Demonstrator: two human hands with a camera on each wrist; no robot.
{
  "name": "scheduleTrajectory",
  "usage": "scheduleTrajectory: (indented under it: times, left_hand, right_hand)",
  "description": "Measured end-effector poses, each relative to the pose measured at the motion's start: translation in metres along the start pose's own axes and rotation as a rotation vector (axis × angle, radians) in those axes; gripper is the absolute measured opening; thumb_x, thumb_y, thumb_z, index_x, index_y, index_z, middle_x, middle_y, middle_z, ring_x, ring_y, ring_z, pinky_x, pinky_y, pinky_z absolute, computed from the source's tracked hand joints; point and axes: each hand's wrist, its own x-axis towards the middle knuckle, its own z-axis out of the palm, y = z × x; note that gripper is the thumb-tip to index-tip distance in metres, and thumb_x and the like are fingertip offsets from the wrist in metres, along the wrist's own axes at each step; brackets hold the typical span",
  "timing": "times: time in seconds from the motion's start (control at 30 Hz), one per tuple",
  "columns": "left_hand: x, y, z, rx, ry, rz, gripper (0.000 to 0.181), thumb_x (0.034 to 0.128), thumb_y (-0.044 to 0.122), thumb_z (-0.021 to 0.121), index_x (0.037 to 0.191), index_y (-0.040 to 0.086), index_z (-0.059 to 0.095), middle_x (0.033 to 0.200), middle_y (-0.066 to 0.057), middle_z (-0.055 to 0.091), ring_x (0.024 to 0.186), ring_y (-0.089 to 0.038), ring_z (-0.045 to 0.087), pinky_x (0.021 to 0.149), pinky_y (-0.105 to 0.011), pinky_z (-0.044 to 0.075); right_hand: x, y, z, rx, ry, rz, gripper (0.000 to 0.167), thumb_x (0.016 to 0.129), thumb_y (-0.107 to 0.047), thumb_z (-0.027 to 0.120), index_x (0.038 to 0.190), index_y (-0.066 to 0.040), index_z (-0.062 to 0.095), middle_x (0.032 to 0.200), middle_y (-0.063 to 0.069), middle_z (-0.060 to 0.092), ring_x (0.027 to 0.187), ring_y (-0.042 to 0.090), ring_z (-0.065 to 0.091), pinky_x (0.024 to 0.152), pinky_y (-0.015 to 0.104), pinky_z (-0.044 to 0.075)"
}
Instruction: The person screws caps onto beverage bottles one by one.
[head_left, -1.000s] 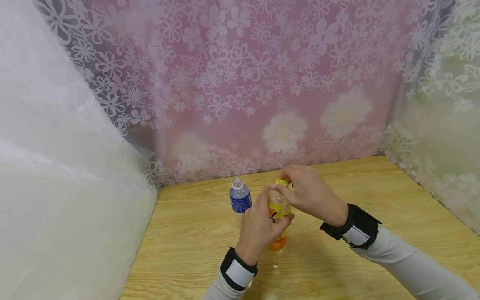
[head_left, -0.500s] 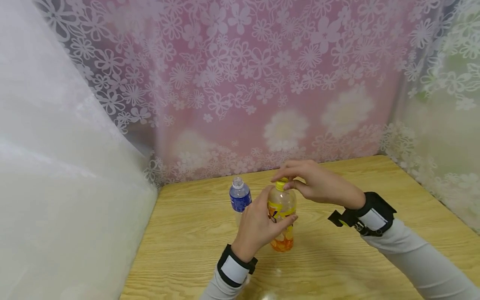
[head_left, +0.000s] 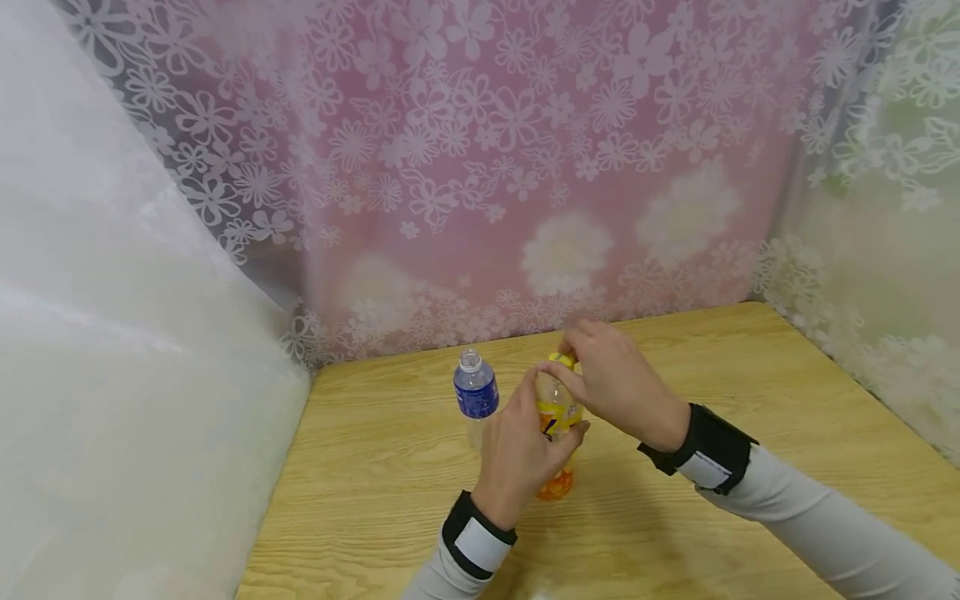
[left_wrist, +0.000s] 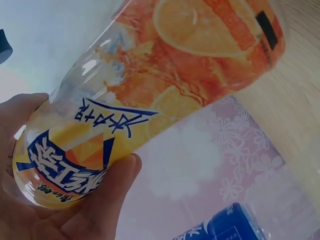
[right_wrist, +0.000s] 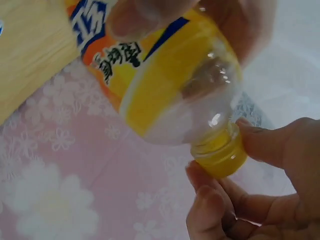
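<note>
In the head view my left hand (head_left: 517, 458) grips a clear plastic drink bottle (head_left: 558, 415) round its middle. Its yellow and orange label with citrus slices (left_wrist: 200, 22) fills much of the left wrist view. The bottle stands roughly upright, its orange-printed base at the tabletop. A yellow screw cap (right_wrist: 223, 159) sits on the neck. Thumb and fingers of my right hand (right_wrist: 270, 195) pinch this cap from opposite sides. Just left of my left hand stands a second bottle with a blue label (head_left: 477, 400), its neck uncapped and its lower part partly hidden by that hand.
The bottles are on a wood-grain table (head_left: 375, 475). A pink flowered curtain (head_left: 465, 208) hangs along the back edge. Pale translucent sheets enclose the left (head_left: 135, 358) and right (head_left: 870, 275) sides.
Half a second ago my right hand was farther right with its wrist turned out; it has since swung back left over the cap. The drink bottle has shifted slightly left.
</note>
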Motion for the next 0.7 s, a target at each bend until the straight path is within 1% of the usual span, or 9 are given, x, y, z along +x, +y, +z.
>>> scheduleTrajectory:
  times: [0.13, 0.23, 0.33, 0.4, 0.43, 0.5, 0.57, 0.63, 0.7]
  left_hand:
    - [-0.001, 0.001, 0.000, 0.009, -0.006, 0.011, 0.086, 0.0802, 0.057, 0.080, 0.141, 0.003, 0.050, 0.095, 0.000, 0.070, 0.056, 0.000, 0.052, 0.046, -0.012, 0.035]
    - [-0.003, 0.001, -0.007, -0.058, -0.042, 0.012, 0.079, 0.0803, 0.057, 0.079, 0.137, 0.010, 0.052, 0.094, 0.004, 0.068, 0.060, 0.002, 0.053, 0.048, -0.012, 0.038]
    - [-0.009, -0.001, -0.024, -0.163, -0.101, -0.018, 0.074, 0.0813, 0.058, 0.078, 0.137, 0.017, 0.052, 0.100, 0.007, 0.067, 0.069, 0.003, 0.058, 0.054, -0.013, 0.045]
    - [-0.014, -0.004, -0.040, -0.214, -0.124, -0.058, 0.074, 0.0813, 0.059, 0.078, 0.138, 0.020, 0.051, 0.103, 0.007, 0.068, 0.072, 0.002, 0.062, 0.057, -0.014, 0.048]
    - [-0.018, -0.007, -0.050, -0.218, -0.122, -0.086, 0.076, 0.0812, 0.060, 0.078, 0.140, 0.020, 0.050, 0.104, 0.006, 0.069, 0.073, 0.002, 0.063, 0.057, -0.015, 0.050]
    - [-0.024, -0.018, -0.072, -0.184, -0.090, -0.149, 0.079, 0.0804, 0.061, 0.078, 0.142, 0.020, 0.049, 0.104, 0.005, 0.070, 0.070, 0.000, 0.064, 0.055, -0.017, 0.050]
    - [-0.028, -0.035, -0.093, -0.109, -0.021, -0.206, 0.077, 0.0799, 0.060, 0.078, 0.139, 0.020, 0.051, 0.097, 0.004, 0.070, 0.065, -0.002, 0.062, 0.052, -0.020, 0.049]
    - [-0.028, -0.058, -0.110, -0.002, 0.058, -0.266, 0.076, 0.0796, 0.060, 0.079, 0.137, 0.019, 0.052, 0.091, 0.001, 0.070, 0.061, -0.007, 0.061, 0.050, -0.025, 0.047]
    - [-0.026, -0.088, -0.122, 0.084, 0.124, -0.323, 0.075, 0.0798, 0.057, 0.080, 0.136, 0.017, 0.052, 0.090, -0.003, 0.070, 0.062, -0.014, 0.062, 0.050, -0.031, 0.048]
  right_hand:
    - [-0.001, 0.000, 0.001, -0.013, 0.008, 0.036, 0.030, 0.093, -0.031, 0.076, 0.080, -0.008, 0.062, 0.074, 0.003, 0.053, 0.063, 0.015, 0.045, 0.056, 0.028, 0.041]
    - [-0.002, 0.003, -0.005, 0.053, -0.042, 0.046, 0.026, 0.094, -0.037, 0.074, 0.085, -0.014, 0.065, 0.076, -0.002, 0.055, 0.066, 0.012, 0.048, 0.060, 0.028, 0.043]
    - [-0.001, 0.010, -0.016, 0.154, -0.113, 0.049, 0.019, 0.096, -0.042, 0.070, 0.097, -0.022, 0.069, 0.084, -0.008, 0.061, 0.074, 0.009, 0.053, 0.066, 0.031, 0.047]
    - [-0.001, 0.015, -0.025, 0.195, -0.135, 0.051, 0.018, 0.099, -0.041, 0.066, 0.104, -0.025, 0.071, 0.090, -0.010, 0.064, 0.079, 0.007, 0.057, 0.068, 0.032, 0.050]
    - [-0.001, 0.019, -0.027, 0.201, -0.136, 0.056, 0.018, 0.100, -0.041, 0.064, 0.106, -0.025, 0.071, 0.090, -0.010, 0.064, 0.080, 0.007, 0.057, 0.069, 0.032, 0.050]
    - [-0.004, 0.027, -0.029, 0.202, -0.113, 0.063, 0.019, 0.103, -0.039, 0.061, 0.108, -0.023, 0.070, 0.090, -0.010, 0.065, 0.078, 0.008, 0.057, 0.068, 0.031, 0.049]
    - [-0.008, 0.036, -0.027, 0.197, -0.080, 0.084, 0.019, 0.104, -0.036, 0.058, 0.107, -0.021, 0.071, 0.087, -0.009, 0.065, 0.076, 0.008, 0.056, 0.068, 0.030, 0.047]
    - [-0.013, 0.046, -0.021, 0.191, -0.055, 0.099, 0.019, 0.105, -0.032, 0.057, 0.107, -0.018, 0.071, 0.084, -0.009, 0.065, 0.073, 0.008, 0.055, 0.067, 0.029, 0.045]
    - [-0.016, 0.055, -0.011, 0.201, -0.060, 0.116, 0.018, 0.106, -0.028, 0.057, 0.106, -0.016, 0.071, 0.082, -0.008, 0.065, 0.071, 0.009, 0.055, 0.064, 0.029, 0.044]
